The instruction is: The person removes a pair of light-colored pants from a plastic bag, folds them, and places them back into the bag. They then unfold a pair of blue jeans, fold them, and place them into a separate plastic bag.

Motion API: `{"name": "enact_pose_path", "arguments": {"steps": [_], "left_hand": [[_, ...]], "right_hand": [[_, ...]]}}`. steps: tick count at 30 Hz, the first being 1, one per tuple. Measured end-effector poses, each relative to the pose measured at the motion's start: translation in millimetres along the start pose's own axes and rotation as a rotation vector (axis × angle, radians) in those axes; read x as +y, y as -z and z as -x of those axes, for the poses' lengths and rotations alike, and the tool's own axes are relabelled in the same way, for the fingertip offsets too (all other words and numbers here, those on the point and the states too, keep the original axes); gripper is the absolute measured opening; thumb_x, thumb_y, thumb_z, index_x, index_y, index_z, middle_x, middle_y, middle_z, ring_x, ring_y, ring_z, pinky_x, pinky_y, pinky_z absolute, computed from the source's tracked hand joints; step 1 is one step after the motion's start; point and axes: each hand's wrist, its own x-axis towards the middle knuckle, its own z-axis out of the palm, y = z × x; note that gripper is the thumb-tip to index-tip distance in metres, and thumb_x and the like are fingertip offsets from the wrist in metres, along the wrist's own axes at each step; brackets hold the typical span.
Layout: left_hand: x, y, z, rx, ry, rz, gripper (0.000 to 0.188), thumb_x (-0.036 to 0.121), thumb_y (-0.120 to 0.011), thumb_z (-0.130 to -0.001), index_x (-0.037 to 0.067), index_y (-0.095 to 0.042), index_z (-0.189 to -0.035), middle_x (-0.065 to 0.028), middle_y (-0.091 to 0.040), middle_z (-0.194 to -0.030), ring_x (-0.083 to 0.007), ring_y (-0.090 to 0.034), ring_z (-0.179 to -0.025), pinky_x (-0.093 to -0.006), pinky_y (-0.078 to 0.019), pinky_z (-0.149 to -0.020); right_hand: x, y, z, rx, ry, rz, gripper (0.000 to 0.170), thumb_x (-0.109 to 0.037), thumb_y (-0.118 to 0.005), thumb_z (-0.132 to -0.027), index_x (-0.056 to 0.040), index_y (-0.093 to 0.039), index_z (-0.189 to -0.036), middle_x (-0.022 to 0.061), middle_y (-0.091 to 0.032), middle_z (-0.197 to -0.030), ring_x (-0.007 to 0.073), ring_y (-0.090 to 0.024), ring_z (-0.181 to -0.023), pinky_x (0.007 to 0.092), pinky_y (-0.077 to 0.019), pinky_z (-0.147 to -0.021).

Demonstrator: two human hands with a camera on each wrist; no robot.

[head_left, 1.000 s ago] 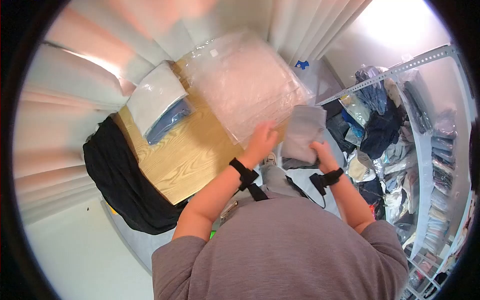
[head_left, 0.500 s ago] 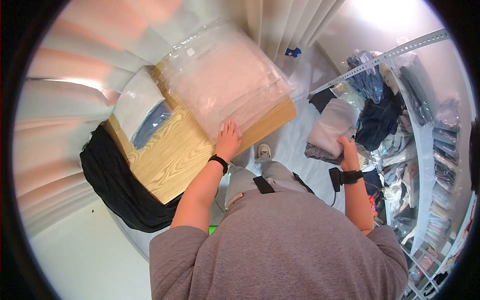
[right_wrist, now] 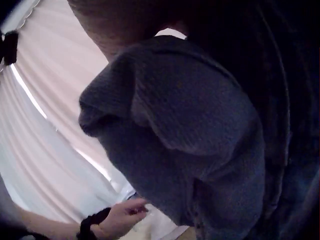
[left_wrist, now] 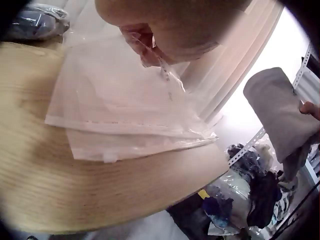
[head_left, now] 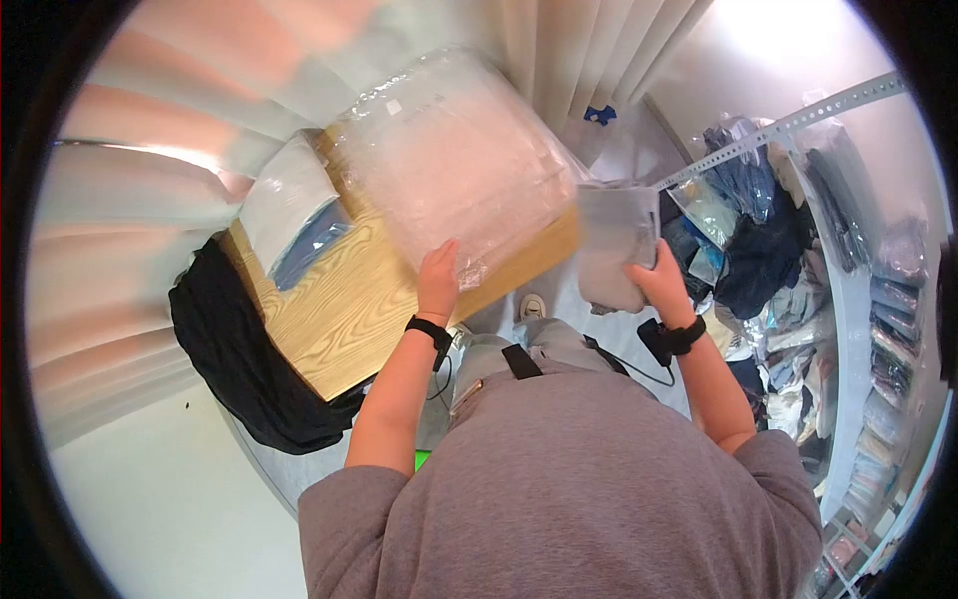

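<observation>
My left hand pinches the near edge of a large clear plastic bag, the top of a stack lying flat on the wooden table. In the left wrist view, the thumb and fingers close on the bag's edge, and its film is raised there. My right hand grips a folded grey garment by its right side, held up beyond the table's right end. That garment's cloth fills much of the right wrist view and hides most of the right fingers.
On the wooden table lie a bagged white garment and a bagged blue one. Black cloth drapes over its left end. To the right, a metal shelf stands by heaped clothes. Curtains hang behind.
My right hand has swung the folded garment right towards the heap, then back left to near the table's end. The left hand has come down to the bag's near edge, which it now pinches.
</observation>
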Motion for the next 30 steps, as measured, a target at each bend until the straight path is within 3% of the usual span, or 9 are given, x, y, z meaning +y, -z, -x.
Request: {"name": "enact_pose_path", "arguments": {"steps": [2,3,5,12,16,18,25,27,30], "left_hand": [[-1.2,0.3,-2.2,0.008,-0.014,-0.01,0.041,-0.005,-0.049,-0.072,0.0,-0.058,-0.112,-0.0147,-0.059,-0.112,-0.0319,-0.053,-0.097,-0.0368,-0.0436,-0.087],[-1.5,0.8,-3.6,0.007,-0.033,-0.014,0.045,-0.008,-0.049,-0.068,-0.001,-0.057,-0.111,-0.0149,-0.059,-0.112,-0.0317,-0.053,-0.095,-0.0368,-0.0436,-0.086],[1.9,4.7,-6.5,0.012,-0.033,0.003,0.047,-0.009,-0.049,-0.067,-0.001,-0.056,-0.112,-0.0147,-0.058,-0.113,-0.0316,-0.052,-0.095,-0.0365,-0.0434,-0.086],[37.4,37.8,-23.6,0.187,-0.021,0.09,0.055,-0.012,-0.047,-0.068,-0.001,-0.05,-0.121,-0.0162,-0.052,-0.124,-0.0326,-0.049,-0.108,-0.037,-0.0402,-0.095],[45.3,44.1,-21.1,0.115,-0.017,0.121,0.054,-0.012,-0.045,-0.07,-0.001,-0.049,-0.123,-0.0167,-0.049,-0.127,-0.032,-0.046,-0.118,-0.0374,-0.0374,-0.1],[48.6,45.1,-19.8,0.08,-0.105,0.152,0.052,-0.009,-0.045,-0.073,0.0,-0.048,-0.124,-0.0159,-0.048,-0.129,-0.0308,-0.044,-0.121,-0.037,-0.037,-0.101],[79.9,51.2,-26.2,0.056,-0.165,0.179,0.052,-0.006,-0.043,-0.077,0.001,-0.045,-0.128,-0.0154,-0.044,-0.134,-0.0303,-0.041,-0.125,-0.0395,-0.0337,-0.103],[93.3,53.0,-36.2,-0.007,-0.212,0.212,0.053,-0.006,-0.043,-0.077,0.001,-0.044,-0.129,-0.0154,-0.042,-0.136,-0.0305,-0.039,-0.126,-0.0414,-0.0304,-0.105],[105.7,52.9,-54.4,-0.009,-0.286,0.228,0.051,-0.006,-0.044,-0.077,0.0,-0.045,-0.128,-0.016,-0.043,-0.134,-0.0304,-0.041,-0.125,-0.0391,-0.0321,-0.104]], "right_hand": [[-24.3,-18.3,-2.8,-0.105,0.124,0.342,0.049,-0.024,-0.065,-0.069,0.0016,-0.048,-0.108,0.0228,-0.061,-0.09,0.0346,-0.061,-0.085,0.0397,-0.048,-0.076],[-36.9,-29.9,-4.2,-0.114,0.135,0.341,0.049,-0.024,-0.065,-0.069,0.0016,-0.048,-0.108,0.0228,-0.061,-0.09,0.0346,-0.061,-0.085,0.0397,-0.048,-0.076],[-55.0,-53.2,-8.0,-0.295,0.253,0.646,0.052,-0.031,-0.065,-0.067,0.0019,-0.049,-0.105,0.0267,-0.06,-0.089,0.0402,-0.059,-0.085,0.0439,-0.0477,-0.073],[-42.1,-107.9,-42.8,-0.639,0.253,0.767,0.055,-0.037,-0.062,-0.065,0.0024,-0.053,-0.102,0.0268,-0.061,-0.089,0.0407,-0.059,-0.086,0.0445,-0.0472,-0.076],[-37.7,-118.5,-59.0,-0.675,0.218,0.785,0.056,-0.038,-0.062,-0.065,0.0044,-0.056,-0.1,0.027,-0.061,-0.093,0.0397,-0.06,-0.089,0.0427,-0.0473,-0.078],[-38.8,-121.9,-63.7,-0.555,0.141,0.773,0.056,-0.039,-0.062,-0.065,0.0061,-0.056,-0.098,0.0266,-0.062,-0.095,0.0387,-0.06,-0.091,0.0415,-0.0472,-0.079],[-61.8,-134.5,-51.6,-0.502,0.111,0.787,0.054,-0.039,-0.062,-0.067,0.0059,-0.056,-0.096,0.0262,-0.062,-0.095,0.0389,-0.06,-0.09,0.0418,-0.0471,-0.08],[-71.4,-139.2,-46.3,-0.321,0.082,0.727,0.048,-0.037,-0.062,-0.071,0.0048,-0.056,-0.093,0.0258,-0.062,-0.093,0.0393,-0.06,-0.089,0.0424,-0.0475,-0.077],[-44.4,-151.1,-72.0,-0.392,0.252,0.596,0.044,-0.036,-0.061,-0.074,0.0031,-0.055,-0.095,0.0258,-0.062,-0.092,0.04,-0.059,-0.087,0.0432,-0.0477,-0.075]]}}
